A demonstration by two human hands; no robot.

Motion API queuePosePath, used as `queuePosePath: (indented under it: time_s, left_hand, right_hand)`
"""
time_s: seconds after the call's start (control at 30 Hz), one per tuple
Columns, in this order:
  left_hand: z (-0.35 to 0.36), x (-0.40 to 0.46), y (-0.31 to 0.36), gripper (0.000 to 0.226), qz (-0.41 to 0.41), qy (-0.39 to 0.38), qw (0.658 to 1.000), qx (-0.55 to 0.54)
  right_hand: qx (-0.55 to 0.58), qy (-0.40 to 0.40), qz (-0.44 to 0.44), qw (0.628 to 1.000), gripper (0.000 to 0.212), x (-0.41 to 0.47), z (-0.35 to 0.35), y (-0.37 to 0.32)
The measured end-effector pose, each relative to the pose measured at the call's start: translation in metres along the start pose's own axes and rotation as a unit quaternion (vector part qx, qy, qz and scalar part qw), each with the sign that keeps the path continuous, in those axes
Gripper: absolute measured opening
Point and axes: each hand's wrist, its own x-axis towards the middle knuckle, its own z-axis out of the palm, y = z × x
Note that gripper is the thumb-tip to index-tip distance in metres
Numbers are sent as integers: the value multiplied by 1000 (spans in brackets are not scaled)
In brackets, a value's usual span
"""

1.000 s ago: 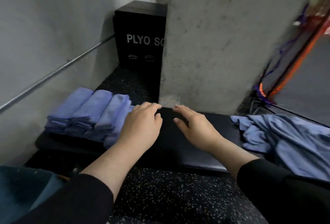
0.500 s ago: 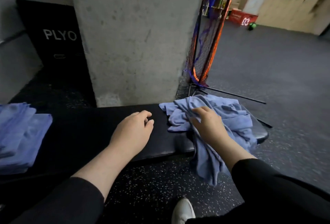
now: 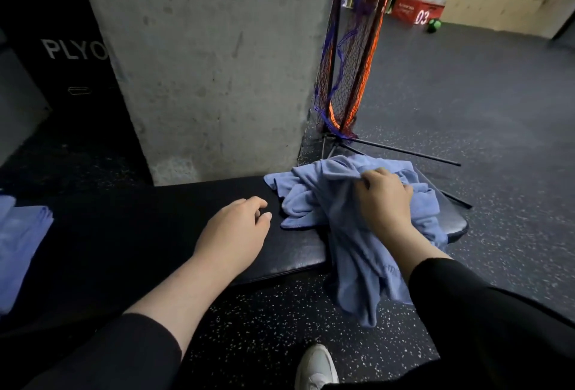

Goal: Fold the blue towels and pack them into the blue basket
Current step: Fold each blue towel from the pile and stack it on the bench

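A heap of unfolded blue towels (image 3: 320, 200) lies on the right end of a black padded bench (image 3: 140, 234), with part of it hanging over the front edge toward the floor. My right hand (image 3: 384, 196) sits on top of the heap and its fingers grip a fold of towel. Just left of the heap, my left hand (image 3: 239, 231) rests on the bench with loosely curled fingers, holding nothing. Folded blue towels (image 3: 18, 243) lie at the bench's left end, cut off by the frame edge. No blue basket is in view.
A concrete pillar (image 3: 211, 63) rises right behind the bench. A black plyo box (image 3: 46, 57) stands at the back left. A net on a metal stand (image 3: 348, 78) leans right of the pillar. My white shoe (image 3: 315, 368) is on the speckled floor.
The view swung right from the folded stack to the loose heap. My right hand reached onto the heap and gathered a fold of towel. My left hand left the stack and stays on the bench.
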Motion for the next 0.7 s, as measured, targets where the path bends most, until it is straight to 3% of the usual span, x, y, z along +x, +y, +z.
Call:
queuePosePath:
  time_s: [0.1, 0.23, 0.37, 0.47, 0.6, 0.7]
  left_hand:
    - [-5, -2, 1, 32, -3, -2, 999, -38]
    - [-15, -6, 5, 36, -20, -10, 987, -160]
    - [-30, -13, -1, 51, -84, -36, 938, -334]
    - [-43, -20, -17, 40, -98, -54, 911, -397]
    - [-68, -28, -41, 24, -129, -29, 887, -442]
    - [-86, -32, -66, 28, -151, -12, 909, -388]
  right_hand:
    - [176, 7, 6, 984, 31, 2, -17, -28]
    - [270, -68, -10, 960, 33, -6, -29, -74]
    - [349, -134, -30, 927, 34, -23, -27, -122]
    - [396, -166, -42, 902, 34, -34, -27, -161]
    - [437, -204, -47, 875, 32, -44, -26, -206]
    - [446, -212, -38, 869, 30, -44, -17, -227]
